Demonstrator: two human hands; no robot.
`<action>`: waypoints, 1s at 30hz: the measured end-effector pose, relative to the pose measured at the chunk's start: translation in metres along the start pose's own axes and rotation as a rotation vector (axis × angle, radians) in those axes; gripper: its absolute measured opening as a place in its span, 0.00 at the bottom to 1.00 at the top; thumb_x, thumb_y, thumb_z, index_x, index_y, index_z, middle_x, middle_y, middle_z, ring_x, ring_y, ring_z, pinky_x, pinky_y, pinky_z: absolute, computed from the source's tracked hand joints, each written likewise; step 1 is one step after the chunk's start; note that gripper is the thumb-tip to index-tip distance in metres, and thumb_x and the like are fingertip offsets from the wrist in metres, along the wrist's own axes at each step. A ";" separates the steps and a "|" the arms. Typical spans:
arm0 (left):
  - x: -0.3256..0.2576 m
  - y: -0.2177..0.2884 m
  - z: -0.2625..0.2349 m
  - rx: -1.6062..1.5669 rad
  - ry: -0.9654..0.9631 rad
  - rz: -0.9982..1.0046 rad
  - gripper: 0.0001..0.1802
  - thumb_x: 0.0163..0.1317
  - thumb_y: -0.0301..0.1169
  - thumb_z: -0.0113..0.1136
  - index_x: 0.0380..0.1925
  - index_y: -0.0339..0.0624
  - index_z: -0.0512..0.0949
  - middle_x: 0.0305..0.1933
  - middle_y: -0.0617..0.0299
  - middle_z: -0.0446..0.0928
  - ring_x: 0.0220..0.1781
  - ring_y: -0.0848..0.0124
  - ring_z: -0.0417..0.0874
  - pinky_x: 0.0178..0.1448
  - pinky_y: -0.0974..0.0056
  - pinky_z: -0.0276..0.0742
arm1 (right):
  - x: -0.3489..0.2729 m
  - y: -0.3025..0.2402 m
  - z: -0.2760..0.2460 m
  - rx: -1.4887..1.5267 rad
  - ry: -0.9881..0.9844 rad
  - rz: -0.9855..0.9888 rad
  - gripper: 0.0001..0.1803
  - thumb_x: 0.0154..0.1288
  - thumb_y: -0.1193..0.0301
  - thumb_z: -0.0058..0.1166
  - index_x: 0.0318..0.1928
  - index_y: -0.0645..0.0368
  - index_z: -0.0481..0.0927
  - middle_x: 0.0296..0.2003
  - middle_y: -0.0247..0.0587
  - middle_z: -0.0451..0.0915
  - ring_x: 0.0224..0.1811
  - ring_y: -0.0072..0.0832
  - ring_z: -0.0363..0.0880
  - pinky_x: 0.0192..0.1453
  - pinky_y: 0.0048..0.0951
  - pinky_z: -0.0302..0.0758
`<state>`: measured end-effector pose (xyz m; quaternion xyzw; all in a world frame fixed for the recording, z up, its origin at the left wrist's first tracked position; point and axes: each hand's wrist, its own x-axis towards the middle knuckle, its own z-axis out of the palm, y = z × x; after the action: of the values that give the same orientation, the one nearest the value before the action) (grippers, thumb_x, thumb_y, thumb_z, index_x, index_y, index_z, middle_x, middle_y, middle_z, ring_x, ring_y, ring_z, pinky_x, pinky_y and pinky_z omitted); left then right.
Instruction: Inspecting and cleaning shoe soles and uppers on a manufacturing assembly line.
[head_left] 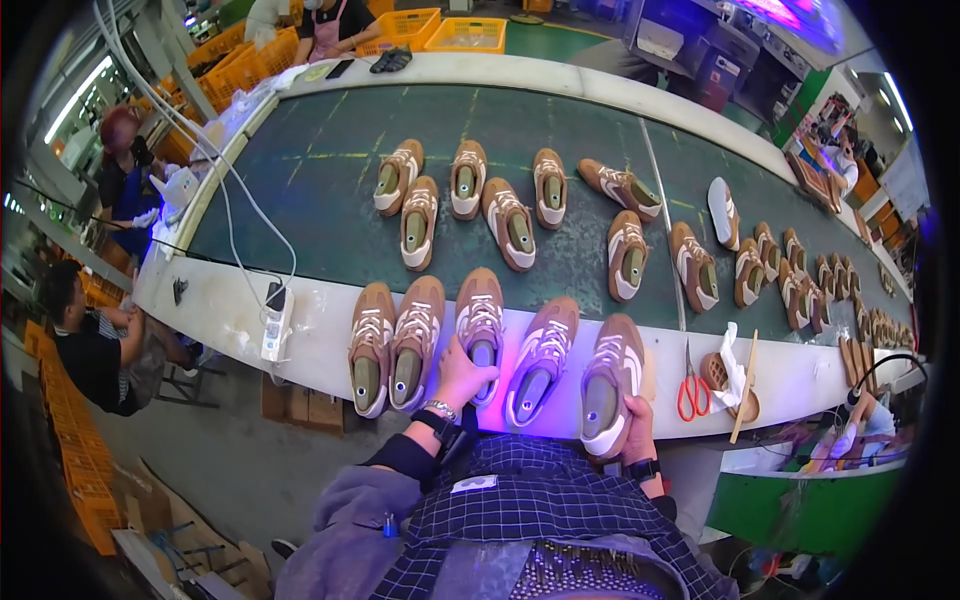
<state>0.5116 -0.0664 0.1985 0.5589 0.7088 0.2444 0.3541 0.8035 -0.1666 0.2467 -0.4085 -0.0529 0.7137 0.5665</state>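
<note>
A row of brown sneakers with white stripes and laces lies along the white near ledge, toes away from me, each with a greenish shoe last inside. My left hand [462, 374] is closed round the heel end of the middle sneaker [480, 305]. At the row's right end, my right hand [637, 428] grips the heel of another sneaker [613, 365] from its right side; some fingers are hidden beneath it. Between these two rests a sneaker [545, 345] that neither hand touches. Two more sneakers, one of them the outermost sneaker [371, 345], stand left of my left hand.
Many similar sneakers stand on the dark green conveyor belt [330, 200], one on its side. Orange-handled scissors [692, 392], a brush [714, 372], a white cloth and a wooden stick [745, 385] lie right. A power strip [276, 320] sits left. Other people work around the line.
</note>
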 end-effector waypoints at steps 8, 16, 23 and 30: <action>-0.017 0.018 -0.036 -1.354 -0.447 -0.034 0.39 0.39 0.22 0.52 0.59 0.36 0.60 0.50 0.55 0.72 0.51 0.63 0.76 0.55 0.62 0.74 | 0.020 0.002 0.053 0.038 -0.308 0.019 0.36 0.51 0.62 0.57 0.59 0.67 0.64 0.51 0.50 0.74 0.51 0.40 0.75 0.60 0.39 0.70; -0.037 0.104 -0.098 -1.312 -0.343 0.417 0.48 0.40 0.37 0.70 0.62 0.38 0.56 0.55 0.56 0.67 0.59 0.64 0.69 0.64 0.62 0.63 | 0.016 -0.003 0.123 -0.078 -0.449 -0.109 0.44 0.45 0.60 0.61 0.62 0.67 0.60 0.54 0.52 0.71 0.54 0.38 0.74 0.63 0.37 0.69; -0.037 0.075 -0.074 -1.629 -0.735 -0.131 0.34 0.58 0.48 0.57 0.58 0.37 0.64 0.55 0.52 0.73 0.55 0.61 0.76 0.62 0.57 0.69 | 0.016 0.000 0.121 -0.069 -0.350 -0.113 0.36 0.55 0.50 0.50 0.57 0.65 0.66 0.49 0.50 0.75 0.49 0.39 0.77 0.58 0.38 0.72; -0.007 0.093 -0.088 -1.693 -0.644 -0.159 0.25 0.61 0.34 0.49 0.58 0.37 0.64 0.57 0.55 0.71 0.59 0.62 0.72 0.67 0.57 0.63 | 0.019 -0.014 0.132 0.187 -0.265 -0.344 0.32 0.60 0.60 0.49 0.62 0.63 0.61 0.56 0.48 0.70 0.58 0.39 0.70 0.64 0.41 0.65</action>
<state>0.5024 -0.0449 0.3246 0.1025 0.1956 0.4901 0.8433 0.7284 -0.0943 0.3314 -0.2420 -0.1290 0.6560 0.7032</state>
